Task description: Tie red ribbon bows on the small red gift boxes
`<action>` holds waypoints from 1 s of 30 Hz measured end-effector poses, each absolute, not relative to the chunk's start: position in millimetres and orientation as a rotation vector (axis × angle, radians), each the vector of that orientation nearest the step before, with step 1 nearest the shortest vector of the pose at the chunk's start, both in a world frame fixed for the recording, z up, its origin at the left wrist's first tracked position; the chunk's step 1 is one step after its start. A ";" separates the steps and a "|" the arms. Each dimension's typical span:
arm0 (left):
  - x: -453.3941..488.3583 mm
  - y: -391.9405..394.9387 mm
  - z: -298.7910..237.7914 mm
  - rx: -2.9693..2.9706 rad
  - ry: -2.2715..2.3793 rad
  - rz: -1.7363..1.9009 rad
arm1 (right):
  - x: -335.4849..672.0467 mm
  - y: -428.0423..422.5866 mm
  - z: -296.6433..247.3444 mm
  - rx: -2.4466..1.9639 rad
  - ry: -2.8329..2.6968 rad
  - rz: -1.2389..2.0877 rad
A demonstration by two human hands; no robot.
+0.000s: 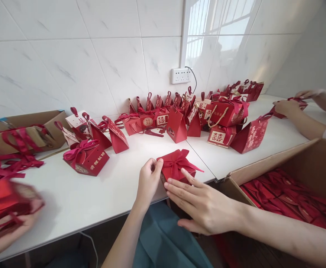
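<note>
A red gift box (176,165) tied with a red ribbon bow sits at the table's front edge. My left hand (148,180) is closed on the box's left corner, its thumb on top. My right hand (207,204) lies along the near side, its fingers stretched out and touching the box, hiding part of it. The bow's tails reach out to the right. Beyond it stands a red peaked box (176,124). Another box with a bow (86,160) rests to the left.
At right, a large carton (241,176) holds many red boxes. A carton with red ribbons (51,128) is at left. Rows of finished-looking boxes line the wall. Another person's hand (26,227) holds a red box at left; a co-worker's hands (289,108) handle one at right.
</note>
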State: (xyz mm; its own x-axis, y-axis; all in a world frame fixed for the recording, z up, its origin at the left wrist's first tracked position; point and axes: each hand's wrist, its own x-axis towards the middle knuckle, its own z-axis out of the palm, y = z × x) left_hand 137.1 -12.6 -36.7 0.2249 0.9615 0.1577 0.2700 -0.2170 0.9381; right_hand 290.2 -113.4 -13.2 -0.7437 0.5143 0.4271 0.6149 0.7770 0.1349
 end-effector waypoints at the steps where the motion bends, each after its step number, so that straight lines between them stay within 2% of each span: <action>1: 137.0 -12.1 -36.3 1.656 1.163 1.034 | 292.7 -115.3 -9.9 -0.817 -2.591 -0.373; 5: 135.8 -13.8 -33.8 1.629 1.156 1.013 | 321.2 -103.7 1.8 -0.691 -2.361 -0.163; 9: 138.3 -20.0 -28.2 1.595 1.162 1.061 | 356.6 -68.9 -8.9 -1.107 -2.118 0.180; 12: 144.1 -25.1 -23.1 1.620 1.154 1.094 | 362.2 -49.4 -27.1 -1.185 -2.170 0.548; 14: 148.1 -29.3 -21.6 1.659 1.140 1.150 | 356.2 -44.4 -36.5 -1.186 -2.143 0.670; 16: 151.5 -35.2 -22.6 1.749 1.113 1.271 | 347.9 -44.3 -41.3 -1.179 -2.092 0.629; 23: 162.2 -61.2 -34.1 2.394 0.826 1.724 | 338.3 -59.3 -35.3 -1.084 -2.008 0.060; 30: 165.5 -70.8 -26.2 2.405 0.600 1.854 | 337.8 -78.0 -24.7 -1.033 -1.953 -0.125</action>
